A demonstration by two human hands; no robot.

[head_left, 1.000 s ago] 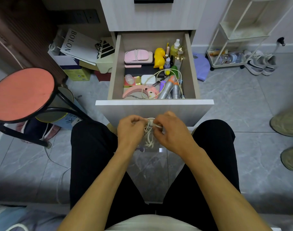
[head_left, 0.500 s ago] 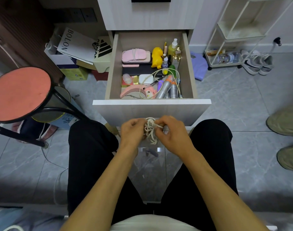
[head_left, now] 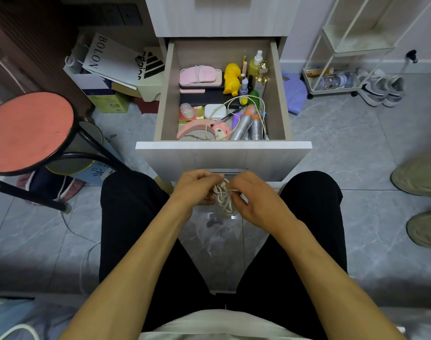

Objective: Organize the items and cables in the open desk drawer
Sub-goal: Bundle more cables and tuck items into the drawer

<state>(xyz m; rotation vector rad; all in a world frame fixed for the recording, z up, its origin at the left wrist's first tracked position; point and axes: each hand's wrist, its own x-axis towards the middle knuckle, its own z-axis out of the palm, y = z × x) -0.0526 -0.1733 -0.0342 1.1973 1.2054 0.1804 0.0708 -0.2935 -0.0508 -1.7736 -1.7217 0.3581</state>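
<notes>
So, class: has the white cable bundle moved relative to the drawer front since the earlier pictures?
No. The white cable bundle remains just below the drawer front, between both hands.

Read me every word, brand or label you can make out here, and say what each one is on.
"BOLON": white paper bag left of the drawer.
Three-stripe logo with cut-off letters, seemingly "adidas": pale box beside it.
Blue characters on the pale item under the stool: too blurred to read.
Bottle and tube labels in the drawer: too small to read.
</notes>
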